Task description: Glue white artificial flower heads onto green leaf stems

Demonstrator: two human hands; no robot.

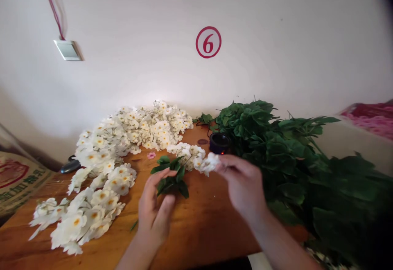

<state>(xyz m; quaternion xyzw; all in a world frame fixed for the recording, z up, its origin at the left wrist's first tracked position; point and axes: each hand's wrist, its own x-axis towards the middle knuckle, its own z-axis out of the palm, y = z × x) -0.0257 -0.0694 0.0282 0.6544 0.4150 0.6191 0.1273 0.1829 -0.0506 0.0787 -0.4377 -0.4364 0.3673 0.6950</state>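
Observation:
My left hand (153, 208) is closed around a small sprig of green artificial leaves (181, 186) over the middle of the wooden table (211, 229). To its right, my right hand (247, 184) pinches a white artificial flower (211, 162) between thumb and fingers. That flower is close to a small cluster of white blossoms (184, 153) behind it; whether they are joined I cannot tell. Just behind my right hand stands a round black pot (219, 142) with a small red light on its front.
White flowers with yellow centres (101, 143) spread along the back and left. Heaped green leaves (276, 151) cover the right side. A pink blossom (151, 155) lies mid-table, and a dark object (70, 166) sits by the left edge. A printed sack (21, 180) stands at far left.

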